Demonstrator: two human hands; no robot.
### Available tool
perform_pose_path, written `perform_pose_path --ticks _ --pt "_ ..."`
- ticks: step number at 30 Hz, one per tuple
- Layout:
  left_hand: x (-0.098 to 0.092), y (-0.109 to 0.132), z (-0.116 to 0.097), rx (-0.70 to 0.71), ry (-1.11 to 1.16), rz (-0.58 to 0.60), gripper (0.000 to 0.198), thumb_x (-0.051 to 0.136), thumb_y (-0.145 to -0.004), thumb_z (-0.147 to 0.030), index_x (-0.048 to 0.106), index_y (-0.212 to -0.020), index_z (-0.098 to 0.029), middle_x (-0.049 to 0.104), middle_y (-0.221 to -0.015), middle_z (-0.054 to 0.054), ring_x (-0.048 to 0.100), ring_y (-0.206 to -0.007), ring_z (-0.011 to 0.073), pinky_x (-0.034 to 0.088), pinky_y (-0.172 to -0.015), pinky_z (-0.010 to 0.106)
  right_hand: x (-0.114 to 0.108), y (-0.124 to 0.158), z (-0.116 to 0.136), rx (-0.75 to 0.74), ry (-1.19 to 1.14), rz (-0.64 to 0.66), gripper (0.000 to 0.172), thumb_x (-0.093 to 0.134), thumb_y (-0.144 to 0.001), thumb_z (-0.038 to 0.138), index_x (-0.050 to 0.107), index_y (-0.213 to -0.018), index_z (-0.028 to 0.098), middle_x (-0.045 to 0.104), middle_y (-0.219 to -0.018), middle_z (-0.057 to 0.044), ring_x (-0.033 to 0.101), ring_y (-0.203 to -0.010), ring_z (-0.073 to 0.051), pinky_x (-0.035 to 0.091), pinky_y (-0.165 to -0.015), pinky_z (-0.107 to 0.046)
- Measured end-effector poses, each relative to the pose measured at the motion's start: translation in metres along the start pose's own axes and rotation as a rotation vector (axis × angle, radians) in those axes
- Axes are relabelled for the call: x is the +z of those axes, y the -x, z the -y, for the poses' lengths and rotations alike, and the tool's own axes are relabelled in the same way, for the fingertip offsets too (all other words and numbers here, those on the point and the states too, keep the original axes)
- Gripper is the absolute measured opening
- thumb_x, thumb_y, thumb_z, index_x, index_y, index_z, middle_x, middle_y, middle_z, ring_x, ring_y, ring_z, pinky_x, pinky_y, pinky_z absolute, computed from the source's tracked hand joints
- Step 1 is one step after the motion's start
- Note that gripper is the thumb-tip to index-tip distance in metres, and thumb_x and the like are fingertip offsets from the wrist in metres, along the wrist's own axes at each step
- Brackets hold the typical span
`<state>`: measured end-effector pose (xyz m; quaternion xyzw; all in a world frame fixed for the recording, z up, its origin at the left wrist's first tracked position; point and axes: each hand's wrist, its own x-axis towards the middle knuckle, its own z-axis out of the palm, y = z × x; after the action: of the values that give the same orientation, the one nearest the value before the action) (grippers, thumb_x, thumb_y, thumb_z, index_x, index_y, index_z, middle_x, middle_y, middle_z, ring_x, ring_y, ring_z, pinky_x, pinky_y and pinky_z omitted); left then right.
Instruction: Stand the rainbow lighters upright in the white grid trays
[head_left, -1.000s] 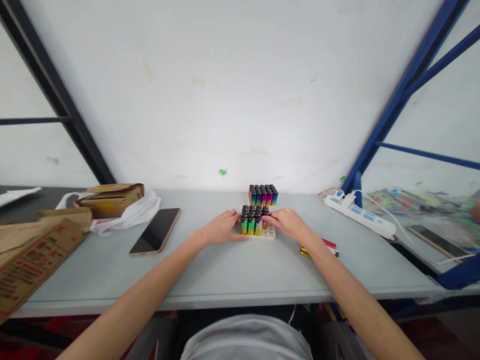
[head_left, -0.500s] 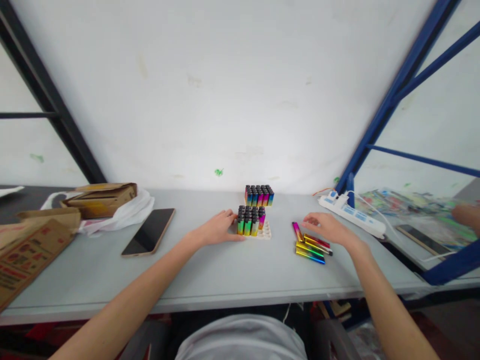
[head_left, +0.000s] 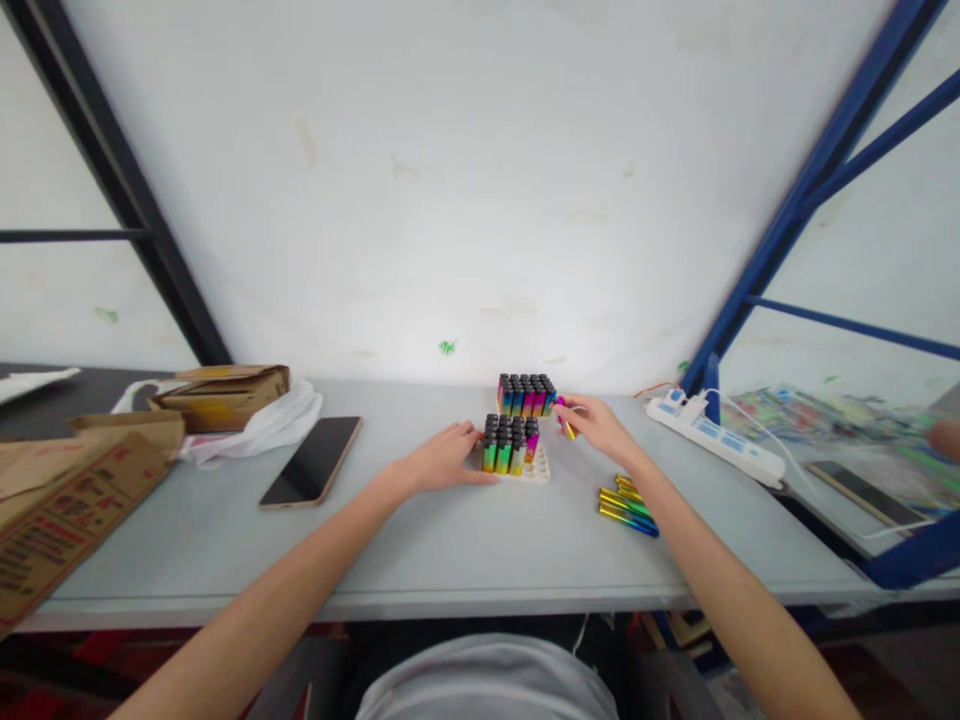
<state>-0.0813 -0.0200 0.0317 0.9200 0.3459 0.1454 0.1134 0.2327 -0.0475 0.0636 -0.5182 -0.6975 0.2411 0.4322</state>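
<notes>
My left hand (head_left: 452,457), thumb and fingers apart, rests at the left side of a white holder (head_left: 541,470) with upright black-topped lighters (head_left: 504,445) in green, silver and pink. Its right part shows bare sockets. Between the fingertips of my right hand (head_left: 592,424) is a pink-and-yellow lighter (head_left: 564,418), held tilted near the right end of the rear block of lighters (head_left: 527,394). Several shiny yellow, green and blue lighters (head_left: 628,510) lie on the table below my right forearm.
A phone (head_left: 311,461) lies on the table (head_left: 420,560) at the left, near a white plastic bag (head_left: 279,425) and cardboard boxes (head_left: 94,495). At the right are a power strip (head_left: 716,438), a blue frame (head_left: 757,240) and, beyond it, part of another person's hand (head_left: 943,440).
My right hand has picked up the pink-and-yellow lighter from the loose ones and moved left and away from me to the rear block. My left hand stays by the holder; the view has shifted slightly.
</notes>
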Motion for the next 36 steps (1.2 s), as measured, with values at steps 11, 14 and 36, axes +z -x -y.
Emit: perform_pose_path --ticks 11,14,36 --pt "-0.004 0.0 -0.004 -0.017 -0.038 0.047 0.062 0.068 -0.086 -0.076 0.068 -0.109 -0.018 0.066 -0.11 0.014 0.065 -0.105 0.034 0.053 -0.095 0.044 0.045 0.013 0.012 -0.017 -0.083 -0.228 0.053 0.052 -0.096 0.073 0.051 -0.077 0.024 0.045 -0.062 0.005 0.043 -0.059 -0.014 0.035 -0.057 -0.027" --pt "-0.004 0.0 -0.005 -0.015 -0.041 0.044 0.063 0.067 -0.085 -0.076 0.068 -0.107 -0.018 0.066 -0.109 0.014 0.064 -0.106 0.0347 0.052 -0.095 0.044 0.048 0.018 0.012 -0.008 -0.006 -0.268 0.056 0.051 -0.094 0.069 0.044 -0.062 0.024 0.04 -0.059 0.004 0.04 -0.06 -0.014 0.032 -0.059 -0.029" --pt "-0.005 0.0 -0.004 -0.018 -0.052 0.054 0.065 0.066 -0.086 -0.077 0.069 -0.109 -0.016 0.066 -0.111 0.013 0.064 -0.107 0.0341 0.052 -0.096 0.043 0.056 0.021 0.016 -0.018 0.069 -0.294 0.046 0.052 -0.086 0.057 0.037 -0.056 0.025 0.035 -0.053 0.004 0.031 -0.056 -0.013 0.025 -0.056 -0.029"
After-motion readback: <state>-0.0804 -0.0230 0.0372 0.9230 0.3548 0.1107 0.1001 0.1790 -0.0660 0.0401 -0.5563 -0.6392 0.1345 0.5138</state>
